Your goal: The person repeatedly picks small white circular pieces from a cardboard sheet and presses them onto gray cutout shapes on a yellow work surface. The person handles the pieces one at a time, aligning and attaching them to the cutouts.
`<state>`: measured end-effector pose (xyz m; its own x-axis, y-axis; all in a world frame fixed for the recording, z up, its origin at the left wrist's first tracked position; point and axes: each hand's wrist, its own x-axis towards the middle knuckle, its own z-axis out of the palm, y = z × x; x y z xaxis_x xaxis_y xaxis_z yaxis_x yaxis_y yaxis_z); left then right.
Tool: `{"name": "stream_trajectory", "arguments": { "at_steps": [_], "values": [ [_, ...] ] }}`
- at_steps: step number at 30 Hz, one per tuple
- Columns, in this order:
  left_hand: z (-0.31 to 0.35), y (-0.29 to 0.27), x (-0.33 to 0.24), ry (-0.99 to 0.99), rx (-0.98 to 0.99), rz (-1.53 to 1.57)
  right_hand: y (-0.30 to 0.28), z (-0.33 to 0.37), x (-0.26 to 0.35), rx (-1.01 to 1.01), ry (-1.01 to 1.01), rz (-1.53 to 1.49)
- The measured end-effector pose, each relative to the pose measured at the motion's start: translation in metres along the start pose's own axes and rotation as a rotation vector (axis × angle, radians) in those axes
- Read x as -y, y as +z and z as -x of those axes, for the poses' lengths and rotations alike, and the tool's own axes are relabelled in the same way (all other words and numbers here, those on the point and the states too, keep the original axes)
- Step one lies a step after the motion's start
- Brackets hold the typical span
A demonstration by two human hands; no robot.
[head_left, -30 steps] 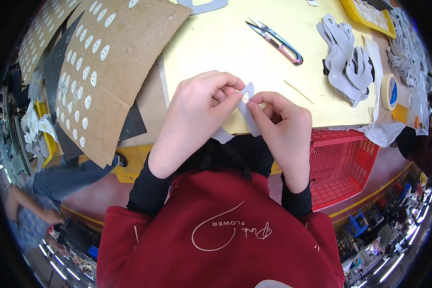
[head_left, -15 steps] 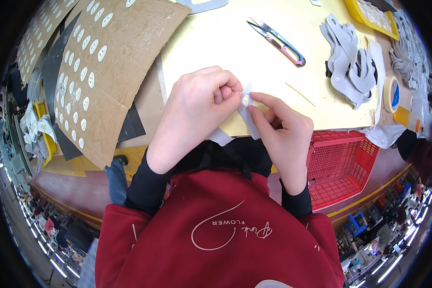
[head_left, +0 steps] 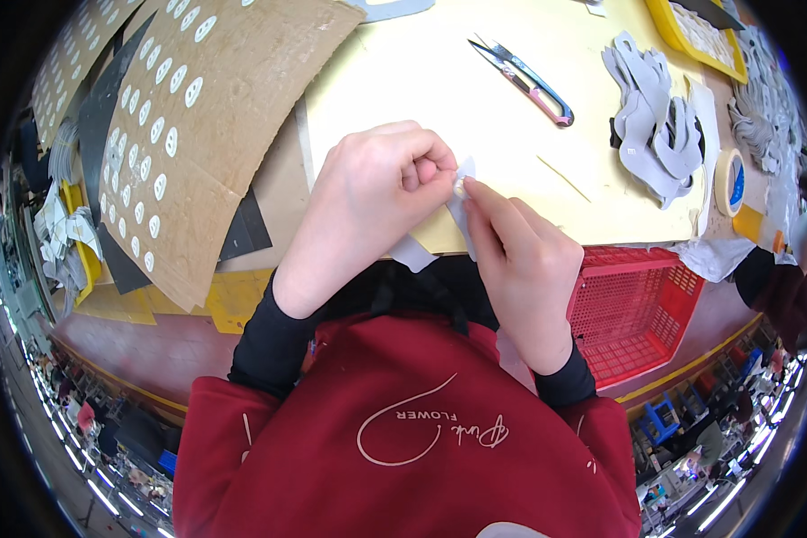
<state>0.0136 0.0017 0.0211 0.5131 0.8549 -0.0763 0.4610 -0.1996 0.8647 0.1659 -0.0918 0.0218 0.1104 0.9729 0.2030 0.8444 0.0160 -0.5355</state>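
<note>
A pale grey strip of material (head_left: 412, 254) hangs over the table's near edge, its upper end between my two hands. My left hand (head_left: 387, 184) is closed, thumb and index finger pinching the strip's left side. A small cream-white oval piece (head_left: 460, 186) lies on the strip between my fingertips. My right hand (head_left: 531, 267) is closed too, its index fingertip against the oval piece and the strip's right edge; its thumb is partly hidden underneath. Beyond my hands, thread snips (head_left: 529, 82) with a pink and dark handle lie on the pale yellow tabletop (head_left: 386, 81).
Brown board (head_left: 202, 117) with rows of white oval pieces leans over the left side. A thin yellowish stick (head_left: 564, 177), grey cut strips (head_left: 650, 134), a tape roll (head_left: 729, 182) and a yellow tray (head_left: 668, 45) lie to the right. A red crate (head_left: 637, 314) stands below the edge.
My right hand has turned slightly and its index fingertip has moved left onto the small oval piece. My left hand keeps its pinch on the strip almost unmoved.
</note>
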Motion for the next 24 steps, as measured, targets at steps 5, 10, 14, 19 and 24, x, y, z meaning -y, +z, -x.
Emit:
{"name": "stream_trajectory", "arguments": {
  "at_steps": [5, 10, 14, 19, 24],
  "values": [
    [-0.001, -0.002, -0.006, -0.049, 0.008, 0.029, -0.003, -0.001, 0.000, 0.008, -0.013, 0.026],
    [-0.001, -0.001, -0.003, -0.040, 0.010, 0.004, -0.003, 0.001, -0.002, 0.033, 0.012, 0.017],
    [-0.002, -0.004, -0.006, -0.091, 0.052, 0.008, -0.004, -0.001, -0.002, 0.034, 0.046, -0.037],
    [-0.006, -0.012, -0.007, -0.177, 0.139, 0.039, -0.005, -0.001, -0.002, 0.044, 0.099, -0.102],
    [-0.010, -0.015, -0.013, -0.217, 0.186, 0.018, -0.002, 0.001, -0.003, 0.026, 0.078, -0.084]
  ]
}}
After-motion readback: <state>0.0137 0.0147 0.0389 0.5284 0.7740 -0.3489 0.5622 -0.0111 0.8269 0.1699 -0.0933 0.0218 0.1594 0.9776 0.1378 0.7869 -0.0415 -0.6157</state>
